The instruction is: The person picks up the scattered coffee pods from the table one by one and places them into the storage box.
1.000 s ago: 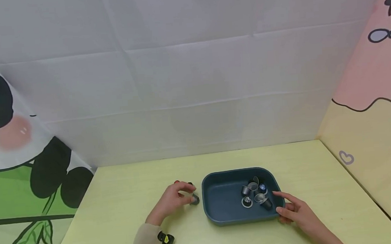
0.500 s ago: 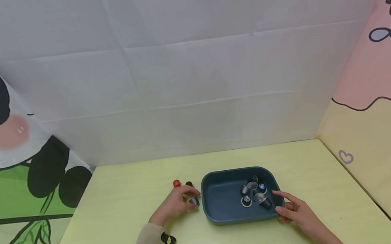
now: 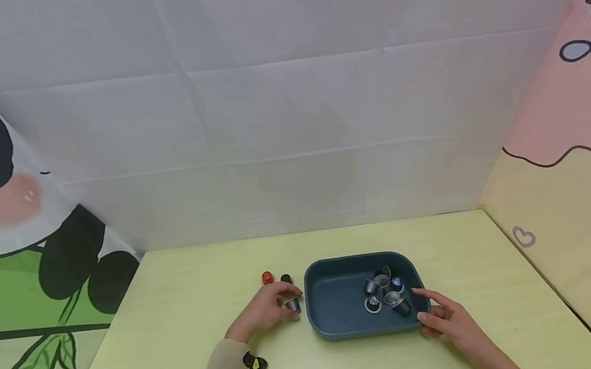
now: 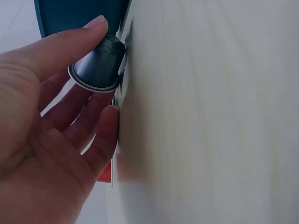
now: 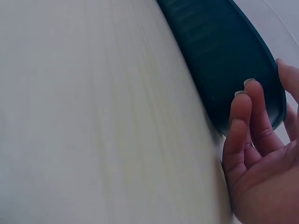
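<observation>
Left of the tray, my left hand [image 3: 266, 308] pinches a dark grey coffee capsule [image 3: 293, 305] between thumb and fingers. In the left wrist view the thumb lies against the capsule [image 4: 98, 67], whose silver rim faces the palm; the far fingertips are partly hidden. My right hand [image 3: 447, 320] holds the right end of the dark blue tray [image 3: 339, 336], index finger and thumb at its rim. In the right wrist view, curled fingers [image 5: 240, 109] lie against the tray's outer wall [image 5: 219, 51].
Several coffee capsules [image 3: 381, 282] lie jumbled in the right half of the tray. Beyond my left hand stand a red capsule [image 3: 267, 277] and a black capsule [image 3: 286, 278] on the pale yellow table [image 3: 203, 273]. A white cloth wall [image 3: 296, 196] rises behind.
My left hand has shifted slightly right and toward me, uncovering the red and black capsules. The grey capsule has turned in its fingers. The right hand and tray stay put.
</observation>
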Available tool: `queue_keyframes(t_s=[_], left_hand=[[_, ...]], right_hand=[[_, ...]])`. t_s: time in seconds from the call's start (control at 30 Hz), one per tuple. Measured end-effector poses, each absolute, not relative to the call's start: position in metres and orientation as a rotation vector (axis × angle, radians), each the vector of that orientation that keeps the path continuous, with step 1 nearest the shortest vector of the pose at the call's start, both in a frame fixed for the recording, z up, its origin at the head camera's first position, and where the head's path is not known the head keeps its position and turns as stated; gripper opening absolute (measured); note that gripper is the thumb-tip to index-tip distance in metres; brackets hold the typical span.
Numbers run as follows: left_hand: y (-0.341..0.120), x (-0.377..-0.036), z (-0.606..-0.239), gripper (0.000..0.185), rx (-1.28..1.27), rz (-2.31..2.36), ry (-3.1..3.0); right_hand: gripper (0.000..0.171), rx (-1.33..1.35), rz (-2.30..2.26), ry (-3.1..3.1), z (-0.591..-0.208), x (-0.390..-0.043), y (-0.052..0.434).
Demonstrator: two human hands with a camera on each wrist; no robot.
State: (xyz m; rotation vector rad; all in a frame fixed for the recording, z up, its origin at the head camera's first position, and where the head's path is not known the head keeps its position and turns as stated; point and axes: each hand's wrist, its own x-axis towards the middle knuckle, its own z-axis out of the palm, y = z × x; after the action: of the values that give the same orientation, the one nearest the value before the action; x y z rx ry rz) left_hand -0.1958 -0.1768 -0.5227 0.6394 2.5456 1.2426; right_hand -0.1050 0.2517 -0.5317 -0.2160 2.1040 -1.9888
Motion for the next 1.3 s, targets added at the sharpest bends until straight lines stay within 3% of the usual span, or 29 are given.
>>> queue_keyframes(t_s=[1.3], left_hand=[[-0.184, -0.190, -0.509, 0.034, 0.562, 1.288, 2.596]], right_hand=[[0.045, -0.231, -1.979, 2.135, -0.535, -0.105, 0.252]])
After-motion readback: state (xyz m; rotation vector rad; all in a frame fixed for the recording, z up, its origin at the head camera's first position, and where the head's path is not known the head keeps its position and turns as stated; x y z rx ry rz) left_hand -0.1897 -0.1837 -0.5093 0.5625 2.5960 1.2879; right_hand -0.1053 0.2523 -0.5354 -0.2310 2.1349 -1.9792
